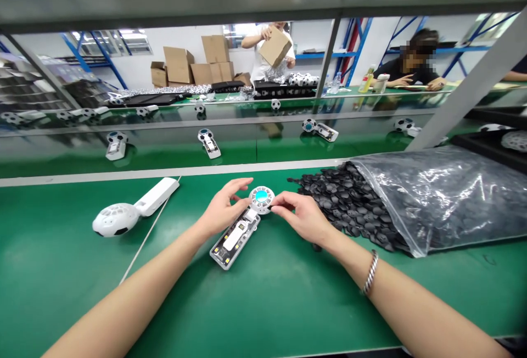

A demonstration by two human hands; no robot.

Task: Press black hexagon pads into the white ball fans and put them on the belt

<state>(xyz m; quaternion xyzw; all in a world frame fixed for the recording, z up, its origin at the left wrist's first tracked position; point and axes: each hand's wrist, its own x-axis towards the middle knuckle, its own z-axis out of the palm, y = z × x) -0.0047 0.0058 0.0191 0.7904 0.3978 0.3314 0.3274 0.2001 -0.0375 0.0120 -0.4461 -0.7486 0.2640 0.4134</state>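
Because the left hand (224, 207), half open, braces the fan (240, 235), the right hand (303, 216) can pinch what may be a black piece (270, 208) against its rim.

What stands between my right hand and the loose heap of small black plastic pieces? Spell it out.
Nothing visible stands between your right hand and the heap's exposed left side. The crumpled clear plastic bag lies farther right, its open mouth facing left, out of that path.
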